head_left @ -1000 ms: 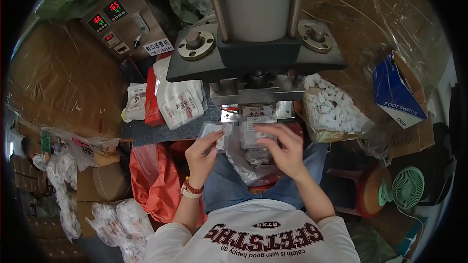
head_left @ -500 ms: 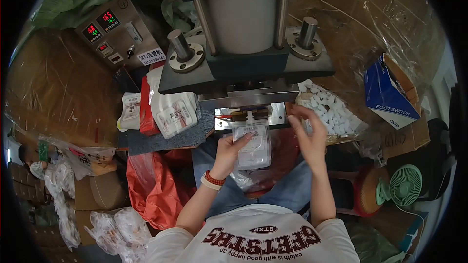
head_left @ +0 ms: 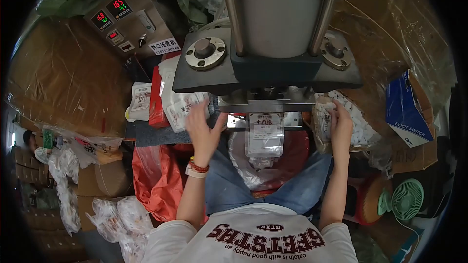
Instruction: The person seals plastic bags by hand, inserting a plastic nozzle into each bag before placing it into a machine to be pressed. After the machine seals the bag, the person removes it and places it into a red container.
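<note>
A clear flat pouch with a printed label [head_left: 264,136] hangs down in front of the press jaw [head_left: 268,103], its top end in under the jaw. Neither hand touches it. To its left, my left hand [head_left: 202,131] is open, thumb and fingers apart, with its fingertips over a stack of printed white pouches [head_left: 178,103]. My right hand [head_left: 341,124] reaches to the heap of small white pieces [head_left: 358,122] on the right. Its fingers are curled together at the heap's near left side; I cannot tell what is between them.
The press's metal guide post [head_left: 204,47] rises behind the jaw. A control box with lit red and green digits [head_left: 118,7] stands back left. A blue foot-switch box [head_left: 409,112] is at right, above a green fan [head_left: 408,198]. Red bags [head_left: 158,180] hang lower left.
My left hand has let go of the pouch, now hanging at the press, and moved left to the stack. My right hand has moved right to the white pieces. The view has shifted.
</note>
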A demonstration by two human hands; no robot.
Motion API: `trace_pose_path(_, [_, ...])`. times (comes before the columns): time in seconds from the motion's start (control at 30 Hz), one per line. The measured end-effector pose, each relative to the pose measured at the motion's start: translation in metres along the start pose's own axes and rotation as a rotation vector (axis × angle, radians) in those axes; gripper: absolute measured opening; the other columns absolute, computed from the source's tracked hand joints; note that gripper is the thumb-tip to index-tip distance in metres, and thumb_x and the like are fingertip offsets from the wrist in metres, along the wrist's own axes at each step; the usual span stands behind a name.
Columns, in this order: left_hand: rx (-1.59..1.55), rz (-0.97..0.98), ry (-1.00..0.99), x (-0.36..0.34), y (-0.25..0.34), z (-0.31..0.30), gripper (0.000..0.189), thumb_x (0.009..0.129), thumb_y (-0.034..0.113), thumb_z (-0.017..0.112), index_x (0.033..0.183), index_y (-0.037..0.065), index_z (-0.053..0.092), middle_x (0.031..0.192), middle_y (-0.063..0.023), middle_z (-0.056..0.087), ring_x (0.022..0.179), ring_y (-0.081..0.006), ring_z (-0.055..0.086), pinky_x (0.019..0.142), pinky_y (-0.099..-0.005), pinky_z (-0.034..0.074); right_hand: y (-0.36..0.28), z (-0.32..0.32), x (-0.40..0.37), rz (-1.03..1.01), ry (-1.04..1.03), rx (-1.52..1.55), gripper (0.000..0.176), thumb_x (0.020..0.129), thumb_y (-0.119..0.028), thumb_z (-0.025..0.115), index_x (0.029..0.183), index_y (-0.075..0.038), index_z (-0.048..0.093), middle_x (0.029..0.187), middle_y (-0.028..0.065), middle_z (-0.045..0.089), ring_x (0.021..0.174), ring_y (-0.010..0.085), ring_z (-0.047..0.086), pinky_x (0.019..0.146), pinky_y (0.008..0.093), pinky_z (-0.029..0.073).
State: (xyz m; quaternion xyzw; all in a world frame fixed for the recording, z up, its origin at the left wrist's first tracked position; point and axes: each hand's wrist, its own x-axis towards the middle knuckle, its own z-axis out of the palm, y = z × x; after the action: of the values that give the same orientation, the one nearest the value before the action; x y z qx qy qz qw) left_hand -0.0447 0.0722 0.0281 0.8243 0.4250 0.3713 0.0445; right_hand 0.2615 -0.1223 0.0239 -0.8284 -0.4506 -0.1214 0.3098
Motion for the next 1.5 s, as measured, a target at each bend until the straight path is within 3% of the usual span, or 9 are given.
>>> trace_pose_path(0.1, [0.439,0.05,-0.293,-0.022,-0.035,-0.017,0.079,0.08,0.04,0.071,0.143,0.008,0.037,0.142,-0.0141,0.044,0.135,-0.0313,0.035,0.11,-0.0495,0.023,-0.019,-0.012,-0.006,0.187,0.16,0.274,0.019,0.091,0.001,0.053,0.109,-0.004,0.057,0.108,0.0134,0.064,0.084,0.0248,0.063,0.073,0.0305,0.048])
trace_pose_path(0.27, [0.099,0.29,-0.297,-0.056,-0.037,-0.031,0.053,0.074,0.004,0.064,0.126,0.009,0.056,0.125,-0.0088,0.061,0.113,-0.0268,0.059,0.098,-0.0394,0.044,-0.101,-0.039,-0.027,0.174,-0.035,1.14,0.013,0.091,0.003,0.055,0.103,0.0,0.05,0.108,0.0107,0.063,0.094,0.0114,0.058,0.08,0.0216,0.046])
trace_pose_path(0.33, [-0.212,-0.095,-0.376,-0.06,-0.024,-0.036,0.041,0.072,-0.001,0.062,0.112,0.011,0.066,0.108,-0.0063,0.068,0.102,-0.0256,0.064,0.086,-0.0363,0.052,-0.121,-0.044,-0.037,0.073,-0.231,1.298,0.016,0.089,0.004,0.058,0.103,0.0,0.05,0.105,0.0124,0.063,0.093,0.013,0.059,0.079,0.0213,0.046])
trace_pose_path(0.47, [-0.361,0.011,-0.202,-0.059,0.015,-0.044,0.041,0.069,-0.004,0.061,0.107,0.012,0.068,0.101,-0.0052,0.07,0.095,-0.0243,0.066,0.079,-0.0336,0.054,-0.145,-0.047,-0.037,-0.422,-0.246,0.668,0.024,0.076,-0.01,0.074,0.096,-0.001,0.063,0.088,0.0097,0.061,0.073,0.0201,0.059,0.062,0.0295,0.047])
trace_pose_path(0.57, [-0.22,0.308,-0.109,-0.052,0.046,-0.057,0.043,0.066,-0.004,0.062,0.106,0.01,0.068,0.102,-0.0052,0.07,0.093,-0.0236,0.067,0.077,-0.0327,0.054,-0.149,-0.031,-0.043,-0.628,-0.25,0.367,0.026,0.077,-0.016,0.072,0.095,0.0,0.061,0.082,0.0104,0.06,0.072,0.0268,0.06,0.069,0.0372,0.05])
trace_pose_path(0.97, [-0.272,0.494,-0.24,-0.038,0.072,-0.066,0.046,0.062,-0.003,0.064,0.106,0.008,0.068,0.102,-0.0047,0.07,0.089,-0.0233,0.068,0.074,-0.0316,0.055,-0.146,-0.058,-0.044,-0.554,-0.273,0.603,0.027,0.082,-0.012,0.069,0.105,0.0,0.061,0.08,0.0116,0.057,0.07,0.0279,0.059,0.061,0.0367,0.05])
trace_pose_path(1.07, [-0.6,0.38,-0.386,-0.045,0.069,-0.052,0.034,0.071,-0.001,0.066,0.104,0.006,0.069,0.094,-0.0075,0.07,0.078,-0.0228,0.068,0.07,-0.0275,0.054,-0.136,-0.056,-0.039,-0.446,-0.389,0.752,0.034,0.082,-0.013,0.069,0.112,-0.001,0.059,0.083,0.0129,0.058,0.071,0.0296,0.059,0.062,0.0375,0.05])
trace_pose_path(1.27, [-1.291,-0.644,-0.755,-0.051,0.068,0.02,0.019,0.092,0.015,0.064,0.098,-0.002,0.07,0.09,-0.0034,0.07,0.077,-0.0089,0.064,0.068,-0.0232,0.05,-0.106,-0.054,-0.024,-0.016,-0.235,0.587,0.036,0.085,-0.014,0.069,0.117,-0.002,0.059,0.074,0.0094,0.058,0.061,0.0168,0.053,0.058,0.0279,0.044])
trace_pose_path(1.5, [-1.474,-0.826,-0.748,-0.008,0.06,0.042,0.027,0.088,0.021,0.069,0.098,-0.003,0.066,0.094,-0.007,0.069,0.082,-0.0121,0.066,0.072,-0.0254,0.051,-0.024,-0.013,0.0,-0.005,0.119,-0.286,0.023,0.087,-0.017,0.064,0.104,-0.001,0.066,0.099,0.0153,0.064,0.09,0.0292,0.059,0.076,0.0392,0.047])
